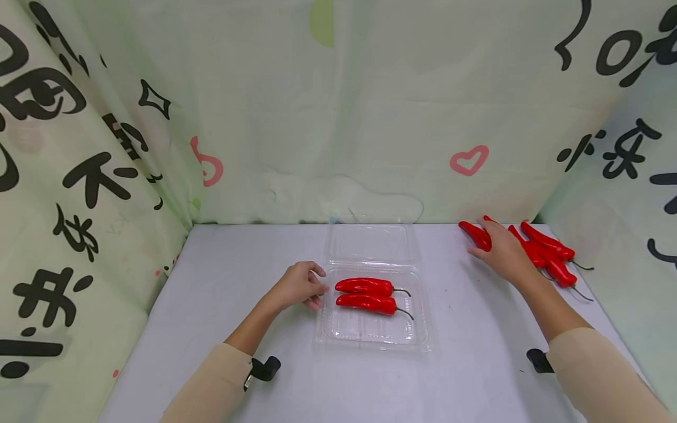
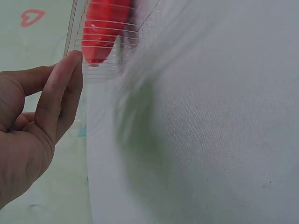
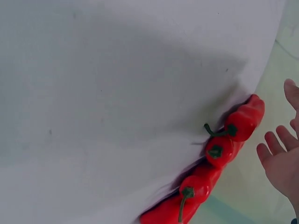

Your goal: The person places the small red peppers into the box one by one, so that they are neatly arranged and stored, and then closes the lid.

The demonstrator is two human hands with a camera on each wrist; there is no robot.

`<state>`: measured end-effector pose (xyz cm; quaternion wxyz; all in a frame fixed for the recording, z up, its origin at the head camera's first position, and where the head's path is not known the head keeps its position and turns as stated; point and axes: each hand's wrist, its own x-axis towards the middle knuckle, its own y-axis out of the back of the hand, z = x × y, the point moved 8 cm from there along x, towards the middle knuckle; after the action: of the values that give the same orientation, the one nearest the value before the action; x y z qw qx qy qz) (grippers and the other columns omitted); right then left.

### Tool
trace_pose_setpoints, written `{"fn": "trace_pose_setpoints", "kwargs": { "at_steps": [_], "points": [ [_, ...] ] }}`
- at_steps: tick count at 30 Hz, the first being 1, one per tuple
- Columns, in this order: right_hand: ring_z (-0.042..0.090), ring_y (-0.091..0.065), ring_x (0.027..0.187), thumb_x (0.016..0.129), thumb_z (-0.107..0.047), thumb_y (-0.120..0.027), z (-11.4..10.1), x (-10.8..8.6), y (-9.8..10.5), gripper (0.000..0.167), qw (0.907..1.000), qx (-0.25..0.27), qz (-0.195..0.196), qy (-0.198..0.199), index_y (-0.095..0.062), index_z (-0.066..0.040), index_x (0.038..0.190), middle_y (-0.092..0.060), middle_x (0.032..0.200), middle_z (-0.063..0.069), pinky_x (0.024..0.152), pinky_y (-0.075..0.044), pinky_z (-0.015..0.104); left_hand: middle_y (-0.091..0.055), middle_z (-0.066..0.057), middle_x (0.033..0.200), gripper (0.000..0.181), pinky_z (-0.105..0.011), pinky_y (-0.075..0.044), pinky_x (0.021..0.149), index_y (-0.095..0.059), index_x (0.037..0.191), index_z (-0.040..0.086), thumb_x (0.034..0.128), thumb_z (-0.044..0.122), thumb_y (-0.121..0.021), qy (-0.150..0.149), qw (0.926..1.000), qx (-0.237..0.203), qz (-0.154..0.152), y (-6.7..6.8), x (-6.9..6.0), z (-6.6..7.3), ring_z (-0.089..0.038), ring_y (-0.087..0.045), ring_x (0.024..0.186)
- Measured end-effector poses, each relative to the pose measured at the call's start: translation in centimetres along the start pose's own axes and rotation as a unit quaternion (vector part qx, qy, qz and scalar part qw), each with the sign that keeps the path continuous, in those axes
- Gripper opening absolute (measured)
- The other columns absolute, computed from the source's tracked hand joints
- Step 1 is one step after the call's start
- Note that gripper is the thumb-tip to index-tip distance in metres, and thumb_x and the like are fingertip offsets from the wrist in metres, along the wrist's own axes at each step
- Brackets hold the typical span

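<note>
Two red peppers (image 1: 365,286) lie side by side in the open clear plastic container (image 1: 370,338), stems to the right. At its left edge is my left hand (image 1: 300,286), fingers bent and loosely spread; in the left wrist view a fingertip of the left hand (image 2: 46,102) touches the container wall beside a red pepper (image 2: 105,28). My right hand (image 1: 499,249) reaches over the red peppers (image 1: 547,244) at the back right, with one pepper (image 1: 476,235) at its fingers. The right wrist view has the right hand (image 3: 285,158) with spread fingers beside several peppers (image 3: 245,121), gripping none visibly.
The container's clear lid (image 1: 370,244) lies folded back towards the rear edge of the white table (image 1: 238,247). Printed curtains (image 1: 264,117) stand behind and on both sides.
</note>
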<state>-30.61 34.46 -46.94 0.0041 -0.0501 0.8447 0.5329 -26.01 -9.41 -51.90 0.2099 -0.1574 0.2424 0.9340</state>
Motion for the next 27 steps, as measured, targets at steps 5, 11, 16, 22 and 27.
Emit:
{"fn": "trace_pose_setpoints", "kwargs": {
  "at_steps": [5,11,16,22,27],
  "points": [
    [0.059,-0.03,0.139,0.085,-0.022,-0.084,0.7,0.4,-0.3,0.103,0.9993,-0.018,-0.025,-0.021,-0.018,0.001,0.162,-0.028,0.157,0.039,0.094,-0.05,0.073,-0.071,-0.016,0.088,0.038,-0.031,-0.063,0.058,-0.059,0.124,0.001,0.0933,0.013,-0.077,0.004,1.0,0.003,0.0,0.0,0.0,0.0,-0.021,-0.071,0.057],
    [0.06,-0.028,0.14,0.083,-0.021,-0.085,1.4,1.0,-0.9,0.103,0.9985,-0.033,-0.036,-0.024,-0.022,0.004,0.16,-0.027,0.157,0.038,0.096,-0.049,0.073,-0.071,-0.016,0.089,0.038,-0.031,-0.063,0.058,-0.059,0.124,0.001,0.0934,0.014,-0.077,0.004,1.0,0.005,0.001,0.0,0.0,0.1,-0.021,-0.071,0.057],
    [0.06,-0.028,0.139,0.08,-0.023,-0.087,1.9,1.3,-1.3,0.105,0.9986,-0.037,-0.033,-0.02,-0.024,0.003,0.16,-0.028,0.158,0.036,0.094,-0.051,0.073,-0.071,-0.017,0.089,0.038,-0.031,-0.063,0.058,-0.058,0.125,0.001,0.0935,0.013,-0.077,0.001,1.0,0.004,0.001,0.1,0.0,0.2,-0.02,-0.071,0.057],
    [0.061,-0.029,0.137,0.08,-0.022,-0.087,2.6,1.4,-1.6,0.104,0.9983,-0.041,-0.029,-0.031,-0.025,0.0,0.16,-0.03,0.156,0.037,0.092,-0.051,0.073,-0.071,-0.017,0.089,0.038,-0.03,-0.063,0.058,-0.058,0.124,0.0,0.0935,0.013,-0.077,0.001,1.0,0.005,0.001,0.1,0.0,0.1,-0.02,-0.071,0.057],
    [0.062,-0.029,0.137,0.082,-0.02,-0.085,2.9,1.4,-1.7,0.101,0.9979,-0.04,-0.032,-0.039,-0.025,0.001,0.16,-0.029,0.155,0.039,0.093,-0.051,0.074,-0.071,-0.016,0.087,0.038,-0.03,-0.063,0.058,-0.059,0.124,0.001,0.0932,0.014,-0.077,0.004,1.0,0.009,0.003,0.1,0.0,0.1,-0.021,-0.071,0.057]
  ]
}}
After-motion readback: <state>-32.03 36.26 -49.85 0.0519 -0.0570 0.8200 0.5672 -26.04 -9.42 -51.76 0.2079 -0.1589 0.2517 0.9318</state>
